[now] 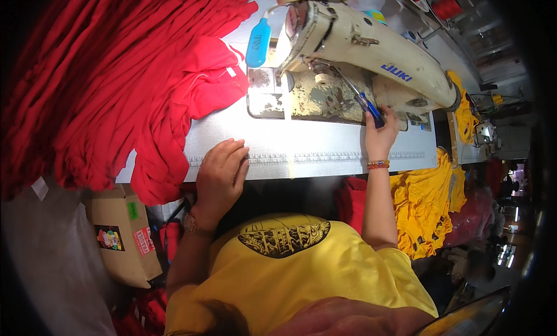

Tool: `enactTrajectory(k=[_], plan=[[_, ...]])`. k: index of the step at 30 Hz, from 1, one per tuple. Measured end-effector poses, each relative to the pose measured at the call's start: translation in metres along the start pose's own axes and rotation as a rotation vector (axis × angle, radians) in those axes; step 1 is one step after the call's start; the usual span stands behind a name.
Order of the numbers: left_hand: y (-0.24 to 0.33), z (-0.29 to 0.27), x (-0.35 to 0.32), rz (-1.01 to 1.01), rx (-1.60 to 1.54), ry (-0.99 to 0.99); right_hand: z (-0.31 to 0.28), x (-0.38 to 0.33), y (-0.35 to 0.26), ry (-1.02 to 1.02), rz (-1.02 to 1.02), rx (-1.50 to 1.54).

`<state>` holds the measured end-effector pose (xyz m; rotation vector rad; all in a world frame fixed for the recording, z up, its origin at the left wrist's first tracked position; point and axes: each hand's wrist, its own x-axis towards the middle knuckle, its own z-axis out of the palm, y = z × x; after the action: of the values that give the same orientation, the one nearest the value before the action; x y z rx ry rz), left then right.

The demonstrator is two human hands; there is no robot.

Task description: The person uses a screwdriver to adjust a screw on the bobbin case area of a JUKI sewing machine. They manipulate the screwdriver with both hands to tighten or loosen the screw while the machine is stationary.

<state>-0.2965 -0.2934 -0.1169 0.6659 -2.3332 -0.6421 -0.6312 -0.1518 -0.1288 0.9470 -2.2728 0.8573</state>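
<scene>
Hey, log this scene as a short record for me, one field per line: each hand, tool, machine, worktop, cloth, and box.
Left hand: open, fingers on the front edge of the table
Right hand: closed around the screwdriver's handle
Tool: screwdriver, blue handle, shaft pointing under the machine's head
Machine: pale sewing machine, paint worn
Worktop: light table, ruler strip along its front
Cloth: red pile at left, yellow pile at right
Box: cardboard box, lower left, below the tabletop
</scene>
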Motion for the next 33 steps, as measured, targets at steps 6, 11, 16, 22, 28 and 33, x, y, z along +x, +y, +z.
enactTrajectory(k=[6, 11, 16, 22, 28, 33], plan=[[-0.004, 0.01, 0.005, 0.085, 0.083, 0.065, 0.043, -0.005, -0.103, -0.335, 0.164, 0.968], [-0.008, 0.008, 0.007, 0.066, 0.022, 0.058, 0.097, 0.009, -0.131, -0.58, 0.235, 1.144], [-0.012, 0.007, 0.005, 0.049, 0.03, 0.04, 0.101, 0.009, -0.143, -0.583, 0.295, 0.993], [-0.014, 0.005, 0.007, 0.064, 0.009, 0.024, 0.097, 0.008, -0.151, -0.486, 0.337, 1.063], [-0.014, 0.003, 0.008, 0.07, 0.01, 0.017, 0.094, 0.011, -0.154, -0.484, 0.31, 0.96], [-0.014, 0.003, 0.007, 0.069, 0.012, 0.02, 0.091, 0.011, -0.158, -0.455, 0.262, 0.914]])
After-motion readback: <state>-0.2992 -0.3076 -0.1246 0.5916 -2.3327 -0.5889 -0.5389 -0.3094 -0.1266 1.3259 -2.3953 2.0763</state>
